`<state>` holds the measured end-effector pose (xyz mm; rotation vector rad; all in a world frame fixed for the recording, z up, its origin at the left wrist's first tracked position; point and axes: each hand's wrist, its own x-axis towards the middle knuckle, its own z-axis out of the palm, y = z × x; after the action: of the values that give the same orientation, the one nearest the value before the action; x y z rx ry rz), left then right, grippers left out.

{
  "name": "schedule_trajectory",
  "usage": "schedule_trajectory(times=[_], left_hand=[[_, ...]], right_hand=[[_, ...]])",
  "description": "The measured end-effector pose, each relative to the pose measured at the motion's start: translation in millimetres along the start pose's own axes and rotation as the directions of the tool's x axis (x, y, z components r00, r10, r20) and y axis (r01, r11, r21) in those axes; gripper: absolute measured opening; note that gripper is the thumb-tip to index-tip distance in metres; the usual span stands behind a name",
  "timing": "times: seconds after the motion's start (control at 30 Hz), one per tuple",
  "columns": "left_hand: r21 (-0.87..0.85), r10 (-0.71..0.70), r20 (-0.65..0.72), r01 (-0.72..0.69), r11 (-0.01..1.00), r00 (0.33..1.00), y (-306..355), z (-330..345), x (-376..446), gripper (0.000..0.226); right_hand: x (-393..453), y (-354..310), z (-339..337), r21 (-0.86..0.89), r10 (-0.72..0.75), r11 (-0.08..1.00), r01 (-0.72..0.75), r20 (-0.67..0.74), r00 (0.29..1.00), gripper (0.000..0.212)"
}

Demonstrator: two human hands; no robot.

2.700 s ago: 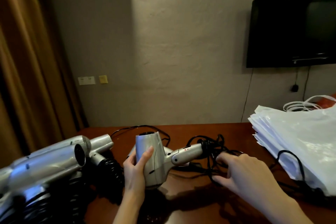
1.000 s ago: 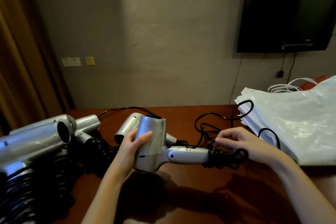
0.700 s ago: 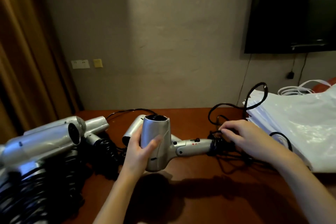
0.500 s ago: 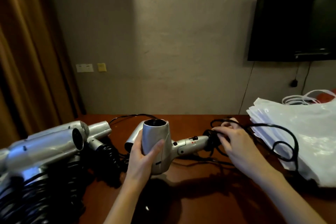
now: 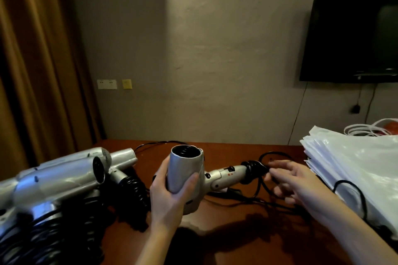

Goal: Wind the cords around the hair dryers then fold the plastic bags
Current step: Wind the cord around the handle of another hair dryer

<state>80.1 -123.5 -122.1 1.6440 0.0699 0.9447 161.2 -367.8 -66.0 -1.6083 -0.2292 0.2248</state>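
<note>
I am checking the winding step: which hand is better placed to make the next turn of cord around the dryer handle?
The right hand: its fingers are at the cord coiled on the handle. The left hand holds the hair dryer barrel.

The left hand (image 5: 170, 198) rises from the bottom centre of the frame, fingers and thumb curled around the dryer (image 5: 185, 176) barrel. The right hand (image 5: 295, 180) reaches in from the lower right toward centre, blurred, its fingers at the cord (image 5: 255, 171); the grasp is unclear.
</note>
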Motion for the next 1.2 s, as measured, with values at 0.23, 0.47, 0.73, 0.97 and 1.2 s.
schedule_trajectory(times=[0.23,0.47,0.73,0.97,1.2], left_hand=[[-0.018,0.07,0.086,-0.069,0.997,0.994,6,-1,-1,0.095],[0.028,0.035,0.02,-0.036,0.999,0.999,0,1,-3,0.091],[-0.096,-0.02,-0.047,0.015,0.995,0.999,9,-1,-2,0.081],[-0.205,-0.094,-0.055,0.081,0.975,0.994,13,-1,-2,0.069],[-0.264,-0.191,-0.038,0.174,0.949,0.981,14,2,-1,0.063]], right_hand=[[-9,5,16,0.165,-0.073,0.983,0.078,-0.04,0.997,0.015],[-21,21,38,0.039,-0.098,0.994,0.098,0.013,0.995,0.012],[-24,11,16,-0.099,-0.022,0.994,0.037,0.151,0.988,0.029],[-23,4,1,-0.234,0.095,0.971,-0.049,0.191,0.977,0.02],[-27,2,1,-0.788,-0.341,0.539,0.298,0.119,0.933,0.011]])
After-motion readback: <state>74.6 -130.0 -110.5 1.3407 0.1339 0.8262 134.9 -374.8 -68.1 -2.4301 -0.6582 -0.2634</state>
